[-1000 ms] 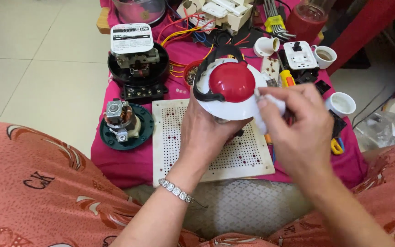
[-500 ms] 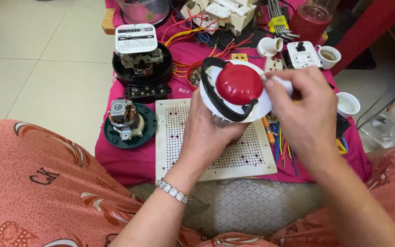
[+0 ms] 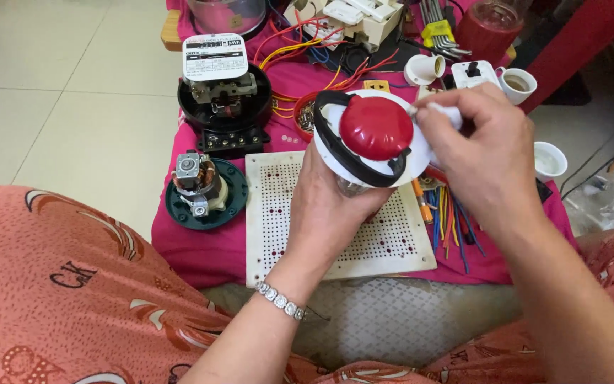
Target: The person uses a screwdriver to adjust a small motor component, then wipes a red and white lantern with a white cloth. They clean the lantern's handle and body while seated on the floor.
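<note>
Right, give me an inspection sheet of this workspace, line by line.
Surface: low table under a pink cloth, white perforated board lying on it.
Job's things: round white part with a red dome and black ring, held up over the board.
Clutter: opened electric meter, small motor on a green base, white lamp sockets, hex keys.
Hands: left hand grips the part from beneath; right hand holds a white-handled tool at its rim.
Cables: loose coloured wires, red and yellow wires.
Surroundings: pale tiled floor.
</note>
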